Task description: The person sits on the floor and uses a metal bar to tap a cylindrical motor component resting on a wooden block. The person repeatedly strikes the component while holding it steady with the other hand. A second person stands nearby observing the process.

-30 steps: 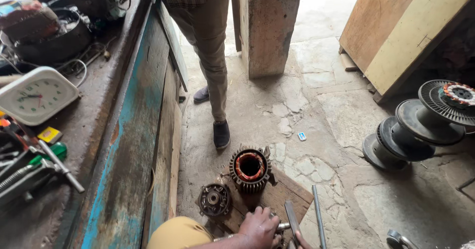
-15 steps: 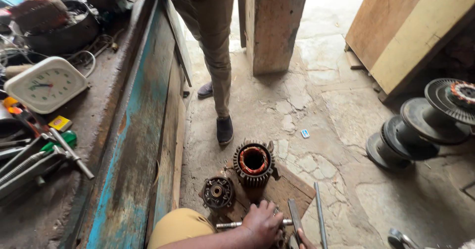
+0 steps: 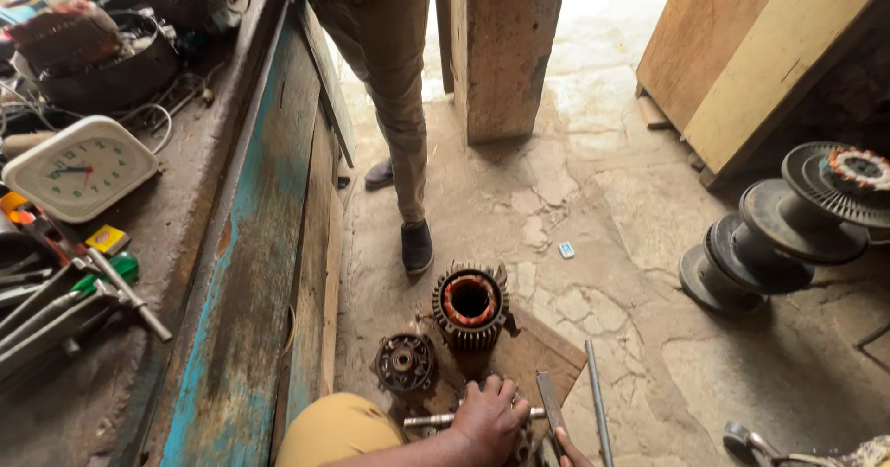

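My left hand clamped the steel shaft flat, stator just beyond; right hand mostly hidden, grip unclear.

Up and to the left of the hand, a worn tabletop with a flaking turquoise-painted wooden front carries a white square analogue clock, a heap of grey metal hand tools and, farther off, a round black metal pot among loose wires. Straight ahead of the hand stands another person in khaki trousers and dark shoes on the cracked stone floor, beside a thick wooden post. Well off to the right of the hand lies a stack of dark round motor housings, with tan wooden boards leaning behind them. A small pale blue rectangular scrap lies on the floor between them.
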